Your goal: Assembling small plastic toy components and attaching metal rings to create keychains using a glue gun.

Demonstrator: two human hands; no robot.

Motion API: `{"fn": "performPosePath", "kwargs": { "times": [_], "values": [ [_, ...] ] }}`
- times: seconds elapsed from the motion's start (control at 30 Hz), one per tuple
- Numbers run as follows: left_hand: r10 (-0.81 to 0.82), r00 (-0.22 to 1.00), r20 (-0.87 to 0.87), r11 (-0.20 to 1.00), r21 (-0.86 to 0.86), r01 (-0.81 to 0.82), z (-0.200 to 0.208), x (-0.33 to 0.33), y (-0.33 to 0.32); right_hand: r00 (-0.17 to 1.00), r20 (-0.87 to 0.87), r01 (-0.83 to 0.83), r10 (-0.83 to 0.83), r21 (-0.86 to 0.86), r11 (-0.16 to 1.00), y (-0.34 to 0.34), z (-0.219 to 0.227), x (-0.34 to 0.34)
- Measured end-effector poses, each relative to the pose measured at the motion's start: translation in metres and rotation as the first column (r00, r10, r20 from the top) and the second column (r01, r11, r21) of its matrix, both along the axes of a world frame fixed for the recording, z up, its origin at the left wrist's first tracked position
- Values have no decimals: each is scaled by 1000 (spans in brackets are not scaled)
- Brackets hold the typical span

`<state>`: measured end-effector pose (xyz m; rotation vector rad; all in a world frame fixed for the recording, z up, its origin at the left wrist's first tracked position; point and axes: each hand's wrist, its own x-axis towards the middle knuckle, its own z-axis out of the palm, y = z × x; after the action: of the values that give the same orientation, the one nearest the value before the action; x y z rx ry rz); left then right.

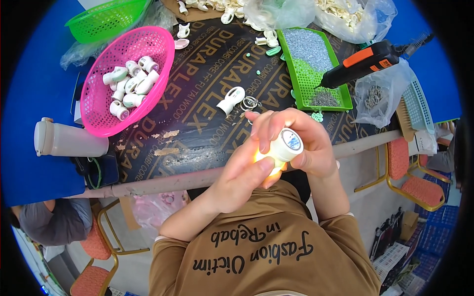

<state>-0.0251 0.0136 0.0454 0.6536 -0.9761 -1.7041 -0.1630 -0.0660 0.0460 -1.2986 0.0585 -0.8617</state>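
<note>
Both hands hold one small white plastic light point(285, 146) in front of my chest, just past the table's near edge. It is lit and glows yellow against my fingers. My left hand point(245, 172) grips its lower end with the thumb on top. My right hand point(301, 138) wraps its round head, fingers curled over the top. A similar white plastic piece point(231, 100) lies on the dark board point(207, 64) beside a few metal rings point(250, 103).
A pink basket point(103, 116) holds several white plastic pieces at the left, with a green basket point(106, 19) behind it. A green tray point(345, 98) of small parts, a black and orange glue gun point(363, 61), plastic bags and a white bottle point(69, 139) surround the board.
</note>
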Motion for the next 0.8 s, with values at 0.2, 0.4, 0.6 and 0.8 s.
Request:
{"fn": "performPosePath", "kwargs": {
  "times": [0.2,0.4,0.6,0.8],
  "values": [
    [-9,999,-33,1000,-15,9,2,-1,1,1000,-2,3,-3,-24,1000,0,-1,0],
    [-10,1000,11,1000,-13,10,1,1,2,1000,-6,-11,11,74,997,7,0,-2],
    [382,875,297,876,-416,-242,-17,10,-4,920,-275,177,-279,-343,922,3,7,-14],
    [417,659,626,845,-534,-28,-28,18,1,890,-389,-86,237,366,927,25,-14,-25]
  ]
}}
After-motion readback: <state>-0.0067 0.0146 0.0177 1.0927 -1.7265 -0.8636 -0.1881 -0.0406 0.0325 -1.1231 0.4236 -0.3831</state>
